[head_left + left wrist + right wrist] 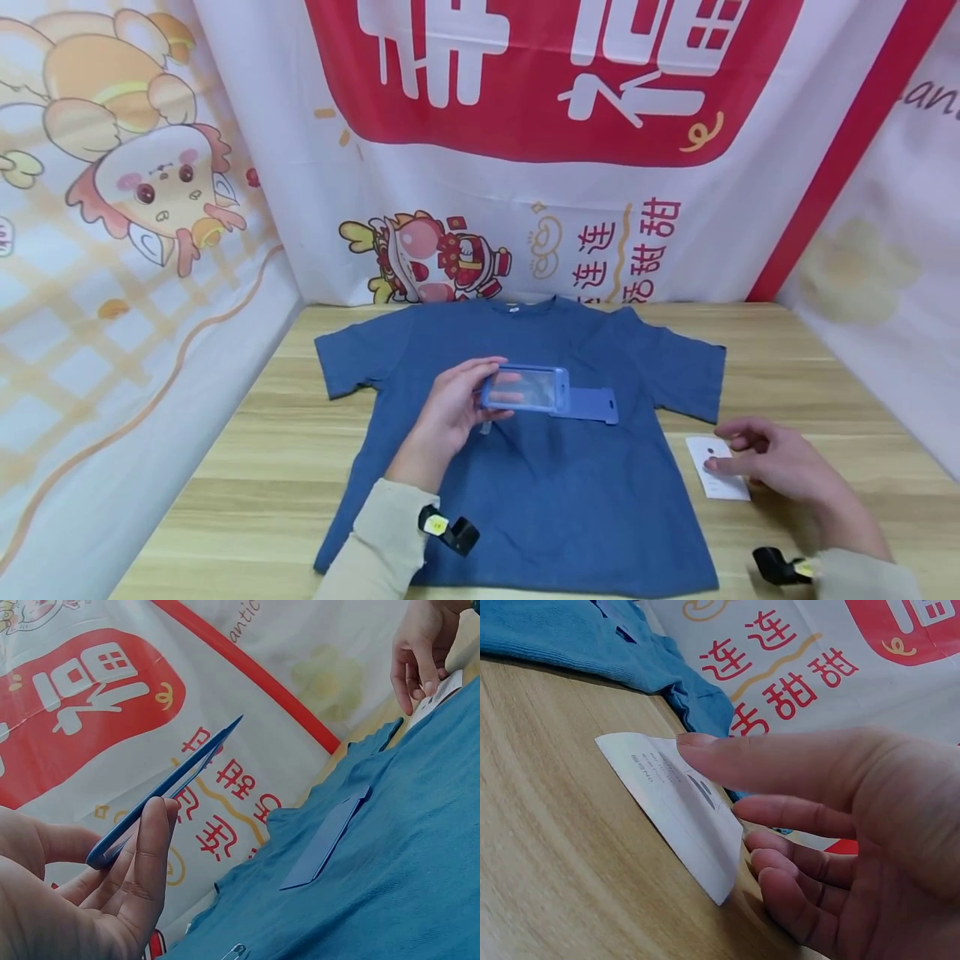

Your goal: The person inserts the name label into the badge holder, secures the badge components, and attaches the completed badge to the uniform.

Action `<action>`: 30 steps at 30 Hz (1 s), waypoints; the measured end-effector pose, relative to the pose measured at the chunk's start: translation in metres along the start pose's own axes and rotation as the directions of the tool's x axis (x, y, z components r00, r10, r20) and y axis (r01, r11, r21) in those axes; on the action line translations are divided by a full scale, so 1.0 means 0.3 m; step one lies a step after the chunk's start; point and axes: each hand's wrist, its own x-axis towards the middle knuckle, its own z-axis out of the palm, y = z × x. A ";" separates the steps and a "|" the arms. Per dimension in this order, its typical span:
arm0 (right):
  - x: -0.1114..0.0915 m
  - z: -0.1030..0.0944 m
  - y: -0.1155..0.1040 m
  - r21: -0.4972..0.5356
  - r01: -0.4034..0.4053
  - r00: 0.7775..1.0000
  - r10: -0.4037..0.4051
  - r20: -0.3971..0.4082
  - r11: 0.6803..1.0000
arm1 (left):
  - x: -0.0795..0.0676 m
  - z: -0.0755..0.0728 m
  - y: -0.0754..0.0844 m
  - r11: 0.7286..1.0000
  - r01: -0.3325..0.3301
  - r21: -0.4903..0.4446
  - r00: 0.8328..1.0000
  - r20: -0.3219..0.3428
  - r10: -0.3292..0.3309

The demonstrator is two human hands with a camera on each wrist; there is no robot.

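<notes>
Dark-blue fabric T-shirt [555,500] lies spread on a pale wood-grain table [247,467], collar at the far side, hem nearest the person. I'm watching remotely on 3 cams. Person's L hand [450,408] is raised above the shirt, pinching a flat rectangular blue frame [534,390] w/ a clear window btwn thumb & fingers, by one short end; fingers show thru the window.

On the shirt lies a flat, solid-blue rectangular plate [591,406] w/ a small slot near one end. On the head cam the frame overlaps it; on the L wrist cam I see the 2 are apart. Low in that wrist view, a small metal pin-like piece [236,951] is on the shirt.

R hand [783,458] is well apart from the L, to the R of the shirt. Its thumb tip is at a small white rectangular card [723,486] w/ dark print; thumb & index spread, other fingers loosely bent past the card's edge. Can't tell if the thumb presses. Card lies on the table, just beside the shirt.

Behind: white fabric backdrop [442,179] w/ red lettering & cartoon figures.
</notes>
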 end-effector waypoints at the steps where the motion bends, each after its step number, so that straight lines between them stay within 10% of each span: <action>1: 0.002 -0.001 -0.002 -0.008 -0.001 1.000 0.001 -0.008 1.000 | 0.001 0.002 0.002 1.000 -0.002 0.002 1.000 0.004 0.002; 30: 0.014 0.025 -0.004 -0.087 0.000 0.997 -0.007 -0.079 0.996 | -0.016 0.018 -0.023 0.999 -0.002 0.040 1.000 0.024 0.001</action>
